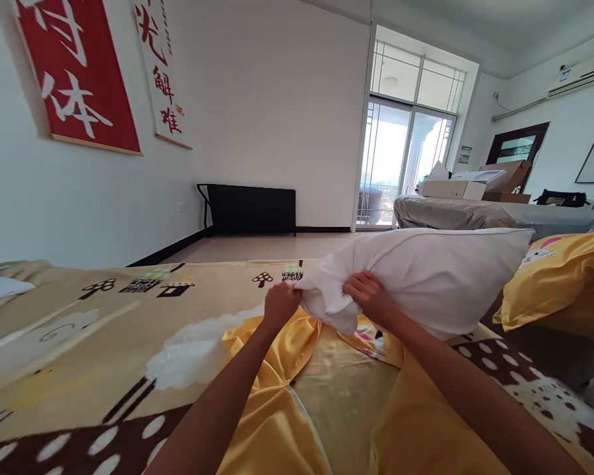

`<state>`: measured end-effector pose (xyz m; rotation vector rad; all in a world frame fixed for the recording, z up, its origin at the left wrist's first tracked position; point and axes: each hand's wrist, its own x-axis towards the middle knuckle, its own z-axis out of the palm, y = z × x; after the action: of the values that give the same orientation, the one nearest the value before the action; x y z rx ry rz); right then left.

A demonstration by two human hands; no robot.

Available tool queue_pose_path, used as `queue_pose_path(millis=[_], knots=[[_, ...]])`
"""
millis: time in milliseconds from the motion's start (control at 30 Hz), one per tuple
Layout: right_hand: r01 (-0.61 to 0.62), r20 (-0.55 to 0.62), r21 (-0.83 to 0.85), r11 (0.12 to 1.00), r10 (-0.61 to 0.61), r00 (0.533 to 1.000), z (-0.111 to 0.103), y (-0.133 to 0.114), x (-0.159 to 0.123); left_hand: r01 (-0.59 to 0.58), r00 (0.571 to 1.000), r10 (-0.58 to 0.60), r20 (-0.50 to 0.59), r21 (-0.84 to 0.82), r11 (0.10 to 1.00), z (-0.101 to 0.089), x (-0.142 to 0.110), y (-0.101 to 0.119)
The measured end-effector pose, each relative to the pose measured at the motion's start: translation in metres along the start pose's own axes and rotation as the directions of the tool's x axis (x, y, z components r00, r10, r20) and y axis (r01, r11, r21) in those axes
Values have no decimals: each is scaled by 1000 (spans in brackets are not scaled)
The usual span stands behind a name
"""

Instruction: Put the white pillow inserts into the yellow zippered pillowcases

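Note:
A white pillow (440,270) is stretched across the middle right, its near end bunched up between my hands. My left hand (282,303) is closed on the pillow's left corner. Further right, my right hand (369,293) grips a fold of the same pillow. Below them a yellow pillowcase (272,369) with a zip along its edge lies spread on the bed, its opening facing me. Part of a printed animal shows on the pillowcase just under the pillow. The pillow's underside is hidden.
A patterned bedsheet (129,316) covers the bed. At the right lies another yellow pillow (559,277). Beyond the bed stand a black folded frame (252,209) by the wall and a plastic-covered table (445,211) carrying boxes (455,188). A white cloth (2,289) lies far left.

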<state>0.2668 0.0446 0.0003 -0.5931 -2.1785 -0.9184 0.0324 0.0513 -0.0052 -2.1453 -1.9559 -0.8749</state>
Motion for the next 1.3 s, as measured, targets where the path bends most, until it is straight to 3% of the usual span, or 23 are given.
queue_pose_path(millis=[100, 200, 300, 400, 467, 533, 633, 800, 967, 1033, 1100, 1200, 1300], knots=[[-124, -43, 83, 989, 127, 991, -39, 42, 28, 9, 1000, -9, 4, -123, 992, -2, 12, 26], [-320, 11, 165, 933, 323, 946, -64, 71, 43, -30, 999, 24, -27, -232, 972, -8, 14, 50], [-518, 92, 197, 833, 510, 855, -74, 78, 41, -120, 988, 80, -135, -319, 940, -22, 0, 67], [-594, 132, 210, 777, 579, 805, -67, 71, 37, -298, 948, 212, -236, -433, 851, -42, -22, 81], [-595, 165, 227, 771, 572, 803, -56, 63, 37, -385, 922, 309, -232, -475, 791, -52, -33, 92], [-593, 209, 256, 764, 555, 805, -42, 54, 39, -365, 931, 322, -173, -460, 809, -56, -39, 101], [-588, 276, 303, 750, 521, 808, -26, 40, 40, -256, 967, 228, -116, -418, 872, -48, -34, 105], [-552, 383, 355, 754, 422, 822, -11, 21, 28, -112, 994, 96, -58, -478, 871, -19, -20, 86], [-499, 476, 396, 771, 293, 829, -2, 12, 20, -278, 960, 254, -117, -472, 836, -8, -27, 71], [-471, 514, 427, 772, 221, 829, -6, 13, 22, -299, 954, 265, -141, -513, 805, -7, -31, 67], [-451, 557, 455, 767, 150, 817, -15, 14, 26, -257, 966, 213, -143, -575, 777, -4, -31, 62], [-472, 640, 455, 755, 91, 763, -35, 11, 35, -108, 992, 28, -125, -693, 713, 6, -24, 55], [-506, 704, 330, 797, 149, 695, -49, -4, 41, 53, 976, -201, -79, -815, 577, 18, -14, 50]])
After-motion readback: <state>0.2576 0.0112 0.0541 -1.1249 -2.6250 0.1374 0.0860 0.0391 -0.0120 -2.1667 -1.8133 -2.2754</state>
